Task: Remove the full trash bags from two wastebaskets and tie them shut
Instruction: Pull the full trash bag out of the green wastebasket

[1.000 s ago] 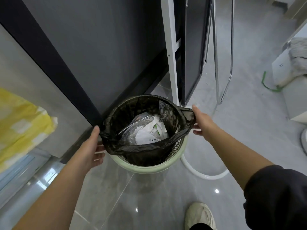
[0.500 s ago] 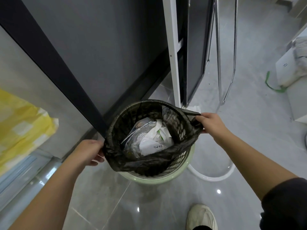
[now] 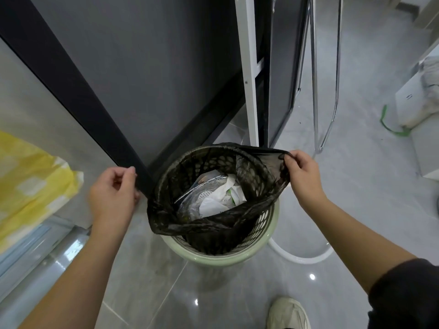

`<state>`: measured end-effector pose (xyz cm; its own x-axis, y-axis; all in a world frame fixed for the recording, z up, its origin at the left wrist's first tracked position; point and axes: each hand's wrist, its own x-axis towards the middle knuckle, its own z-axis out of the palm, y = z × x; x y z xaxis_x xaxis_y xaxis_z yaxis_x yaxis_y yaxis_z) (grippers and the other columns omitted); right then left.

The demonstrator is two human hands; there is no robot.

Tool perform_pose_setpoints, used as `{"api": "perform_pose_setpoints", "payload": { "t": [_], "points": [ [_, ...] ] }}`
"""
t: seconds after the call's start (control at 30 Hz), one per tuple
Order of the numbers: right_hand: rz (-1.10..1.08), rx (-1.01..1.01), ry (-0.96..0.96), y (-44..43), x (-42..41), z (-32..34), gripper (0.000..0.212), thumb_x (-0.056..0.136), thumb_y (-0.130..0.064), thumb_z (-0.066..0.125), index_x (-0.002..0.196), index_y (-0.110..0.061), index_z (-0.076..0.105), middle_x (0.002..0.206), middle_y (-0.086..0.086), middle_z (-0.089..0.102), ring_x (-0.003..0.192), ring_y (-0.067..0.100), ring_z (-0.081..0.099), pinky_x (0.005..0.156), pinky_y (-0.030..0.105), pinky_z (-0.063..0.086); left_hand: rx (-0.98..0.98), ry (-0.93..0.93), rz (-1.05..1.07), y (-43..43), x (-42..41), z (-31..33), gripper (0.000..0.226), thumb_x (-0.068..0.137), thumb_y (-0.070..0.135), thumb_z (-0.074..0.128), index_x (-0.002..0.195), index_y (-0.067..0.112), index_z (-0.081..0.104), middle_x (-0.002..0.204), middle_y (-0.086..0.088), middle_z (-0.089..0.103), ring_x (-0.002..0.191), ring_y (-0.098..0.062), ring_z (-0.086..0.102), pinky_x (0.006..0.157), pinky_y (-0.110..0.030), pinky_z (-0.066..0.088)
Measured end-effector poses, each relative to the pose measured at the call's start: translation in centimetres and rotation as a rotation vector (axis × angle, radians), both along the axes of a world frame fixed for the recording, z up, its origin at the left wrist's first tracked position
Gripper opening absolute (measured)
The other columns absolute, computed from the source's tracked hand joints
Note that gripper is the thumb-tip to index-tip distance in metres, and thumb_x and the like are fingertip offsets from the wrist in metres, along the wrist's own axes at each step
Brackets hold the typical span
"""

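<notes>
Your pale green wastebasket [image 3: 221, 260] stands upright on the grey floor at the foot of the dark wall panel [image 3: 142, 67]. Its long axis is vertical and its mouth faces up at you.

The black trash bag [image 3: 204, 230] sits inside it. Its rim is off the basket's edge from about 3 to 9 o'clock and sags over the near side. The bag's mouth points up and is stretched into an oval running from 8 to 2 o'clock, likely because you pull from one side.

Your right hand [image 3: 305, 176], at the basket's 2 o'clock, pinches the bag's edge and draws it outward, a fair hold for lifting.

Your left hand [image 3: 111, 195], at 9 o'clock, has curled fingers just beside the bag. I cannot tell whether it holds any film.

Paper and foil rubbish [image 3: 213, 203] lies low inside.
</notes>
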<state>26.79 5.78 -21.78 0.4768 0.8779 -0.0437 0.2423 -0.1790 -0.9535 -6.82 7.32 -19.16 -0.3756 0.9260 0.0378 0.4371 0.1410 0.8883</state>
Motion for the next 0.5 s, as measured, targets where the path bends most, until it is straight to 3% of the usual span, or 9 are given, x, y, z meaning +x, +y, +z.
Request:
{"api": "perform_pose_setpoints", "payload": {
  "t": [0.07, 0.13, 0.2, 0.3, 0.4, 0.5],
  "points": [
    [0.011, -0.06, 0.012, 0.2, 0.2, -0.6, 0.015, 0.094, -0.029, 0.051, 0.087, -0.019, 0.06, 0.077, -0.002, 0.06, 0.07, 0.009, 0.057, 0.066, 0.026, 0.047, -0.075, 0.017, 0.01, 0.4, 0.0, -0.5, 0.033, 0.093, 0.042, 0.048, 0.087, 0.012, 0.057, 0.073, -0.009, 0.06, 0.064, -0.021, 0.057, 0.065, -0.034, 0.048],
    [0.052, -0.157, 0.004, 1.2, -0.1, -0.8, 0.029, 0.089, -0.045, 0.055, 0.102, -0.02, 0.06, 0.091, -0.001, 0.065, 0.084, 0.015, 0.062, 0.074, 0.031, 0.05, -0.365, 0.072, -0.086, 1.3, 0.1, -1.6, 0.045, 0.088, 0.059, 0.047, 0.082, 0.015, 0.057, 0.079, -0.007, 0.062, 0.073, -0.025, 0.06, 0.073, -0.041, 0.052],
    [0.112, -0.215, -0.09, 2.5, -0.9, -0.8, 0.029, 0.088, -0.043, 0.058, 0.104, -0.019, 0.063, 0.095, -0.001, 0.067, 0.088, 0.017, 0.063, 0.075, 0.029, 0.048, -0.581, 0.143, -0.185, 1.5, 0.5, -2.4, 0.048, 0.085, 0.06, 0.052, 0.075, 0.014, 0.06, 0.076, -0.008, 0.063, 0.074, -0.028, 0.062, 0.075, -0.042, 0.055],
    [0.086, -0.213, -0.215, 3.8, -2.1, -0.5, 0.021, 0.092, -0.03, 0.057, 0.093, -0.011, 0.067, 0.086, 0.006, 0.068, 0.087, 0.024, 0.065, 0.078, 0.036, 0.053, -0.496, 0.249, -0.176, 1.8, 0.5, -3.2, 0.038, 0.088, 0.042, 0.06, 0.072, 0.007, 0.064, 0.072, -0.012, 0.065, 0.075, -0.031, 0.063, 0.072, -0.04, 0.054],
    [0.036, -0.044, -0.152, 3.7, -2.6, 0.6, 0.02, 0.093, -0.024, 0.055, 0.082, -0.01, 0.064, 0.083, 0.016, 0.067, 0.083, 0.031, 0.063, 0.079, 0.043, 0.052, -0.344, 0.152, -0.153, 2.0, 0.7, -2.9, 0.023, 0.089, 0.027, 0.062, 0.075, 0.01, 0.062, 0.071, -0.006, 0.062, 0.07, -0.026, 0.06, 0.063, -0.033, 0.047],
    [0.036, 0.055, -0.077, 2.7, -2.6, 1.3, 0.021, 0.094, -0.021, 0.052, 0.087, -0.005, 0.064, 0.087, 0.021, 0.066, 0.087, 0.034, 0.062, 0.079, 0.044, 0.052, -0.141, 0.066, -0.066, 1.5, 0.9, -2.3, 0.019, 0.091, 0.028, 0.058, 0.081, 0.013, 0.061, 0.069, -0.006, 0.061, 0.061, -0.02, 0.056, 0.061, -0.033, 0.046]
  ]
}}
